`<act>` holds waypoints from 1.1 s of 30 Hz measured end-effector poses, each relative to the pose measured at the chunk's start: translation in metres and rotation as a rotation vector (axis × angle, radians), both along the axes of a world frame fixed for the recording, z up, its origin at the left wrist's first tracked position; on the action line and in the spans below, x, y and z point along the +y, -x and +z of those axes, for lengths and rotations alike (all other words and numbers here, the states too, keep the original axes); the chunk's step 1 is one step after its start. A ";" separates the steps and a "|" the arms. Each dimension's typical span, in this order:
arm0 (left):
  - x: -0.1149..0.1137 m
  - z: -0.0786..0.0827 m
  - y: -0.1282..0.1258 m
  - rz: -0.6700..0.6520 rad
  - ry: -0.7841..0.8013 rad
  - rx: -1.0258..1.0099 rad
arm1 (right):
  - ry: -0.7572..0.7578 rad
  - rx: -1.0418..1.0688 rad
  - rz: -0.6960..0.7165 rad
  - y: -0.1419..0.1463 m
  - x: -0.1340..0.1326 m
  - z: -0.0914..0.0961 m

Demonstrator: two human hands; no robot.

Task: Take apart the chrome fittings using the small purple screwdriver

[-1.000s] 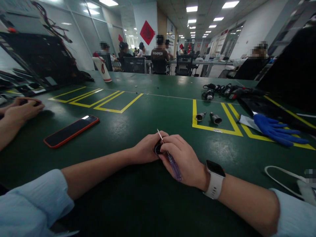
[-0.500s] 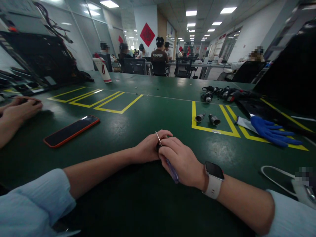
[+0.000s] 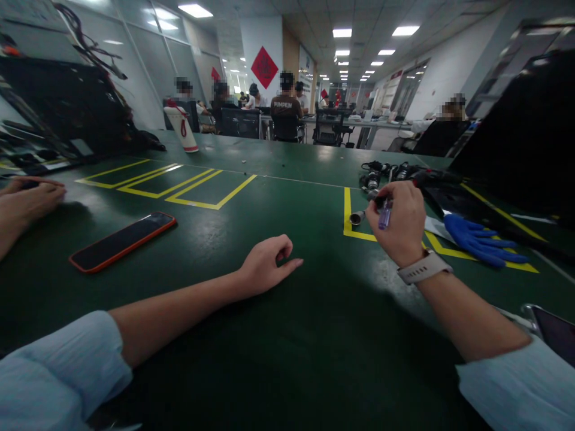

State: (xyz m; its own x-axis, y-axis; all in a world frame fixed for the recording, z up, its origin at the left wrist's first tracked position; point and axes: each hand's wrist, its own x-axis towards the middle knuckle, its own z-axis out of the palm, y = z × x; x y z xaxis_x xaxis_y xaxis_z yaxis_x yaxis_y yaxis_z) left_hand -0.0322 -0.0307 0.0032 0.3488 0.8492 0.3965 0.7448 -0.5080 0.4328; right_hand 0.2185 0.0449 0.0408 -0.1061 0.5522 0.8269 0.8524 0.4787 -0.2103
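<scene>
My right hand (image 3: pixel 402 218) is raised over the yellow-taped rectangle on the right, closed around a screwdriver (image 3: pixel 384 215) with a see-through purple handle. A small dark round piece (image 3: pixel 374 194) shows at its fingertips; whether it is held there I cannot tell. Just left of these fingers a grey metal cup-shaped part (image 3: pixel 357 218) lies on the green table (image 3: pixel 278 371). My left hand (image 3: pixel 267 263) rests on the table near the middle. Its fingers are curled, the thumb stands apart, and nothing shows between them.
An orange-edged phone (image 3: pixel 123 241) lies at left, near another person's hands (image 3: pixel 33 200). A white cup (image 3: pixel 182 129) stands farther back. Blue glove (image 3: pixel 483 239), black cabled parts (image 3: pixel 390 170) and a second phone (image 3: pixel 554 329) are at right. Several people sit beyond.
My right hand has left my left hand and moved right and forward with the screwdriver. The left hand stays in place, now without anything visible in it.
</scene>
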 end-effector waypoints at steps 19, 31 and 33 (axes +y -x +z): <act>-0.005 0.000 -0.004 -0.197 -0.119 0.394 | 0.319 -0.122 -0.419 -0.064 0.041 -0.038; -0.006 -0.001 -0.002 -0.257 -0.117 0.414 | 0.327 -0.145 -0.447 -0.059 0.039 -0.041; -0.007 0.000 -0.002 -0.262 -0.130 0.400 | 0.312 -0.157 -0.443 -0.056 0.038 -0.040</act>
State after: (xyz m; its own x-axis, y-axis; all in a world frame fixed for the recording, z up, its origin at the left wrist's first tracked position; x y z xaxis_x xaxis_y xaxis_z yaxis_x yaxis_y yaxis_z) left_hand -0.0301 -0.0373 0.0030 0.6908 0.6645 0.2850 0.6792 -0.7315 0.0593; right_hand 0.2740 0.0833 0.0009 0.0824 0.7876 0.6106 0.9903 0.0039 -0.1387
